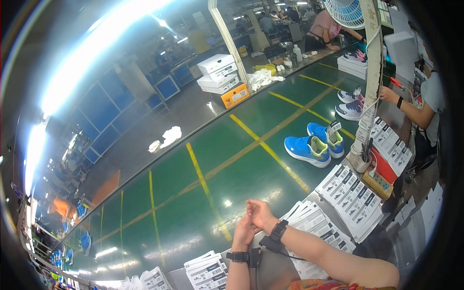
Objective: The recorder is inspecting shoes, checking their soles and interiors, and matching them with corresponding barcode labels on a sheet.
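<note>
My left hand [243, 231] and my right hand [261, 214] meet over the near edge of the green conveyor belt [217, 159]. The right hand's fingers curl loosely inward, and the left hand's fingers press up against it, partly hidden. No object shows in either hand. Each wrist wears a black strap with a small device. Ahead to the right, apart from my hands, a pair of blue running shoes [309, 149] with white soles and a hanging tag stands on the belt. Stacks of printed label sheets [350, 200] lie by my right forearm, and another paper stack [207, 271] lies left of my left wrist.
A white post [369, 77] with a fan [344, 12] rises at right, beside a power strip [378, 183]. Further up the belt are pink-and-navy shoes [349, 110]. Shoe boxes [217, 72] stack beyond the belt. Co-workers sit at right and far back; more blue shoes [84, 242] lie left.
</note>
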